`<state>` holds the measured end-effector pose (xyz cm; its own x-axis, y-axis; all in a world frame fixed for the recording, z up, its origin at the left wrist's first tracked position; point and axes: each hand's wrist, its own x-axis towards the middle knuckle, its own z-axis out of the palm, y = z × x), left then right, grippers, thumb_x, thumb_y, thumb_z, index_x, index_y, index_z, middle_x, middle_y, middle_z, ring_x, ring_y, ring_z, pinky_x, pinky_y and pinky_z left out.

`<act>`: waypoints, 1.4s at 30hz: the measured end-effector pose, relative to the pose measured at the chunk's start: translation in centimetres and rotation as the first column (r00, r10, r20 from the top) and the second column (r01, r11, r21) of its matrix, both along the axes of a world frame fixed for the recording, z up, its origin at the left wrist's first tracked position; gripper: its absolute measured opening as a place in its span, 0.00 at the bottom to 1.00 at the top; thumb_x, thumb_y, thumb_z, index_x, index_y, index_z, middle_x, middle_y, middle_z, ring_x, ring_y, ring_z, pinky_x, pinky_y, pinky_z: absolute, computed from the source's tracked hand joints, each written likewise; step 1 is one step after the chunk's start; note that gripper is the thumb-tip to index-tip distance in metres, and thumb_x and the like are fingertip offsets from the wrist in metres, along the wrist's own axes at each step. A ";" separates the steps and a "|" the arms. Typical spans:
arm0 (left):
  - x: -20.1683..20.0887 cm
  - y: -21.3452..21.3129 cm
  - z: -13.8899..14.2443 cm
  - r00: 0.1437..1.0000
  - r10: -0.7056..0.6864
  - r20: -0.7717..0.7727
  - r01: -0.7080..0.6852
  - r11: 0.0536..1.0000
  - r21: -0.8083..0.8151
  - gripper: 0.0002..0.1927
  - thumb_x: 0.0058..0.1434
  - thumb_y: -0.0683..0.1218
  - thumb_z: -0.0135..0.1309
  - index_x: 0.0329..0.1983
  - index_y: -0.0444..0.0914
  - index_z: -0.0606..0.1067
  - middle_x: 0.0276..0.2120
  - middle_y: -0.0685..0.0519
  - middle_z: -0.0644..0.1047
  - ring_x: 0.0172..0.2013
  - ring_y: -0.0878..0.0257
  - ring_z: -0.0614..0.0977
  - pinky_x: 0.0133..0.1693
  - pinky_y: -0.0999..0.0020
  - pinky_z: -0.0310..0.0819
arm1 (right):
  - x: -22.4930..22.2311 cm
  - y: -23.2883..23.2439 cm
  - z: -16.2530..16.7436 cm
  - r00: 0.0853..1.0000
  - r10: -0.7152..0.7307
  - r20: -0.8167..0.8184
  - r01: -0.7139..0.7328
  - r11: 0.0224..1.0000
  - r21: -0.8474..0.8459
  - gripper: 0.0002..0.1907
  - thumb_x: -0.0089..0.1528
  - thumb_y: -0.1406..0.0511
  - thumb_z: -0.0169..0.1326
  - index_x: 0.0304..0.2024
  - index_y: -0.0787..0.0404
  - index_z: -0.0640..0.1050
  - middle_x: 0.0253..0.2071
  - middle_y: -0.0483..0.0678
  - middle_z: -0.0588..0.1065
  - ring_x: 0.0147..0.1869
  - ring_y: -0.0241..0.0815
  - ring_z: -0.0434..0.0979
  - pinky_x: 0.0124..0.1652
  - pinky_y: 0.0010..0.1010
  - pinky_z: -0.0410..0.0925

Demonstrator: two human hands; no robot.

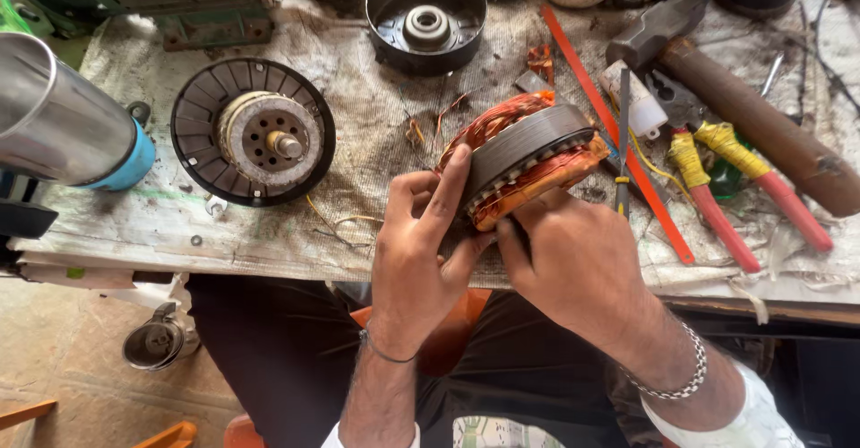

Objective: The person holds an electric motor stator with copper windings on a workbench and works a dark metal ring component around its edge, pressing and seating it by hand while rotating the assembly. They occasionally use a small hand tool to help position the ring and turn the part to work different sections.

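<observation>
The person holds a grey laminated-steel motor stator wound with copper-orange wire coils [528, 161] tilted on edge just above the near part of the cloth-covered counter [376, 116]. The left hand [417, 251] clasps it from the left, its fingers [448, 188] pressed up against the grey core and the windings. The right hand [578, 264] grips it from below and the right, fingers curled under the coil bundle; something thin and dark shows between those fingers, too hidden to identify.

The stator looks heavy and rigid at its steel ring, while the copper windings are likely delicate, with thin enamel that could scratch and strands that could bend. The outer grey rim seems the safest place to hold, as it is firm and not slippery, rather than squeezing the coil ends.

On the counter to the left lies a black round finned rotor housing with a central shaft [253, 132]; behind sits a black metal bowl-shaped end cover [425, 18]. To the right lie an orange hacksaw blade [618, 134], 2 red-handled pliers grips wrapped in yellow tape [743, 197] and a rusty-handled hammer [743, 116].
</observation>
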<state>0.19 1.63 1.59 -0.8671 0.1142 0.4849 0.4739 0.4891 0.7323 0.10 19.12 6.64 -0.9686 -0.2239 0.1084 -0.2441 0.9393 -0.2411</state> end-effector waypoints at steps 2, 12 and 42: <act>0.1 -0.1 0.1 1.000 0.012 -0.029 -0.011 1.000 0.020 0.44 0.53 0.41 0.69 0.74 0.45 0.65 0.51 0.48 0.72 0.50 0.57 0.81 0.47 0.64 0.84 | 0.0 0.1 0.2 0.983 0.158 -0.092 -0.179 0.933 -0.312 0.11 0.60 0.64 0.55 0.40 0.64 0.82 0.36 0.57 0.81 0.36 0.56 0.83 0.37 0.43 0.73; 0.5 -0.6 -0.1 0.991 0.010 -0.131 0.011 0.988 0.156 0.39 0.53 0.39 0.69 0.70 0.43 0.71 0.51 0.49 0.72 0.51 0.59 0.79 0.48 0.66 0.80 | -0.1 -0.3 2.2 0.969 0.227 -0.101 -0.249 0.879 -0.406 0.12 0.58 0.64 0.55 0.41 0.62 0.83 0.35 0.57 0.81 0.37 0.58 0.82 0.38 0.44 0.73; 5.0 5.5 0.1 0.934 -0.080 -0.348 0.148 0.974 0.174 0.27 0.65 0.41 0.70 0.63 0.32 0.71 0.45 0.42 0.81 0.35 0.54 0.85 0.34 0.64 0.81 | 0.6 3.5 2.6 0.918 0.006 -0.396 -0.094 0.975 -0.202 0.31 0.57 0.56 0.70 0.48 0.71 0.72 0.34 0.56 0.79 0.35 0.45 0.83 0.32 0.30 0.74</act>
